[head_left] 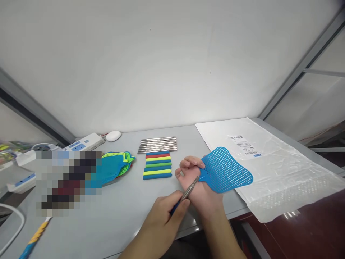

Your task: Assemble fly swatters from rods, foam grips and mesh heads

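Note:
My left hand [168, 212] is closed around a metal rod [191, 187] with a dark blue grip [175, 207]. The rod's tip meets the narrow neck of a blue fly swatter head [226, 171]. Palm up, my right hand [192, 178] holds that perforated head by its neck end, its fingers curled; part of the hand is behind the plastic. Left of my hands, a row of coloured handle grips [157, 166] in blue, yellow, green and red lies on the table. Several shiny metal rods [157, 144] lie just behind them.
More fly swatter heads [111, 169] are stacked at the left, beside a blurred patch. A white padded mailer [269, 162] covers the table's right side. Power strips [83, 144], a white cable [16, 212] and a white rounded object [113, 136] sit at the left. Behind rises a pale wall.

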### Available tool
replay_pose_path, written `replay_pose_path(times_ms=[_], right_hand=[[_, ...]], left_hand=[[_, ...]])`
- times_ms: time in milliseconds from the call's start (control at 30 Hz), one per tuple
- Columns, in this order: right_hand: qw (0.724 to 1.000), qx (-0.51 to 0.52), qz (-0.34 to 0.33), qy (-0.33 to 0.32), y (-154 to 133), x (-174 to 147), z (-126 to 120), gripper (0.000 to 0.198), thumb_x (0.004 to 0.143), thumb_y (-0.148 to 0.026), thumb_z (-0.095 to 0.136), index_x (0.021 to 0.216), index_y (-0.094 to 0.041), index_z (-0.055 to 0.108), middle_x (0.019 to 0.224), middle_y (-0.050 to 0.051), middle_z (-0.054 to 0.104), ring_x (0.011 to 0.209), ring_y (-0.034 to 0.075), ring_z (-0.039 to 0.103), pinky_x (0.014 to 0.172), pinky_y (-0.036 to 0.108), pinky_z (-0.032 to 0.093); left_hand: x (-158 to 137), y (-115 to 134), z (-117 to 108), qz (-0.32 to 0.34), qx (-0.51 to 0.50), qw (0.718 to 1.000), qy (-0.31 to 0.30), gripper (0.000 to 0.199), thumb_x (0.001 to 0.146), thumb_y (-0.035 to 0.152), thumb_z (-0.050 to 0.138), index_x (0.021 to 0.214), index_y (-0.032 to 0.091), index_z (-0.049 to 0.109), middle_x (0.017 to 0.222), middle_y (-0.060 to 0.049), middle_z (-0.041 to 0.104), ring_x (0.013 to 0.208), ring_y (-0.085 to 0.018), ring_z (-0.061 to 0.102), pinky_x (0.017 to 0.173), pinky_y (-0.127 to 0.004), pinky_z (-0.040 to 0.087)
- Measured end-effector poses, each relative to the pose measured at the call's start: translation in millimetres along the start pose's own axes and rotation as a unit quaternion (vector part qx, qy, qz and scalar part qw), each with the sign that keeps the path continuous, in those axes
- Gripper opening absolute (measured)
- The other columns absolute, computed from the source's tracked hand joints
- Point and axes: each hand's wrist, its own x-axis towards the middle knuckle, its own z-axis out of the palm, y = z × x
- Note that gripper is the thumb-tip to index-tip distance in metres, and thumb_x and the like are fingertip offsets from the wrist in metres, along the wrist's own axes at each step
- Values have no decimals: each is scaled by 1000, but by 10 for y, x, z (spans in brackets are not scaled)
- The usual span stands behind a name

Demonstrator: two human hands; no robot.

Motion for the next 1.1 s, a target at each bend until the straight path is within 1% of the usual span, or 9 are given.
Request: replay_pose_path(times_ms=[133,267,400,500,600,700,867,967,1100], right_hand=[[1000,-10,21,0,-4,-27,6,25,77,-26,51,68,-25,27,76,-3,38,76,17,49,80,36,46],[999,-32,43,-1,-20,-23,-4,30,74,-27,55,68,-26,26,77,-3,38,75,16,48,81,35,47],[998,-3,59,9,-20,-12,0,30,70,-24,61,69,-25,31,78,-4,39,74,14,49,80,30,48],[998,21,64,19,-4,-23,7,26,70,-20,63,69,-25,37,79,-3,41,72,13,50,82,30,48],[996,46,73,14,7,-53,3,21,72,-18,63,71,-24,43,80,-3,42,72,13,50,90,34,47],[996,59,69,-16,5,-86,-10,14,76,-22,61,73,-23,47,81,-2,44,74,14,51,98,41,44],[996,35,74,-36,27,-93,-16,13,82,-25,59,73,-22,49,81,-2,45,74,14,51,102,45,42],[999,4,32,10,51,-68,-28,14,86,-28,57,74,-22,51,80,-2,46,75,14,52,97,42,46],[986,-32,-85,141,36,-29,-65,21,89,-36,54,75,-22,50,73,-4,42,66,12,47,77,33,52]], left_hand=[[-8,-19,-15,-1,24,1000,-12,35,99,45,37,73,21,43,61,6,37,58,-12,35,56,-24,27],[-31,-27,-48,-26,12,999,-41,36,99,47,35,75,22,44,62,6,41,59,-13,37,57,-24,30],[-26,9,-69,-30,-5,998,-56,38,98,48,35,74,22,45,60,5,46,59,-13,41,59,-25,32],[-25,58,-75,-55,-33,995,-71,40,98,49,33,73,21,45,60,5,47,57,-12,41,56,-25,31],[-39,86,-82,-67,-54,994,-67,40,98,50,34,72,21,44,59,5,47,56,-12,41,56,-24,31],[-61,75,-84,-62,-60,995,-54,40,98,50,35,72,21,43,59,5,47,57,-12,41,56,-24,32],[-85,48,-89,-56,-69,995,-52,40,99,49,34,73,21,44,62,5,47,58,-11,41,58,-24,32],[-85,58,-103,-58,-73,994,-51,41,99,51,33,74,20,45,61,5,46,58,-11,40,58,-23,32],[-88,60,-114,-72,-88,991,-67,41,98,54,32,89,20,53,60,5,44,57,-12,39,55,-23,32]])
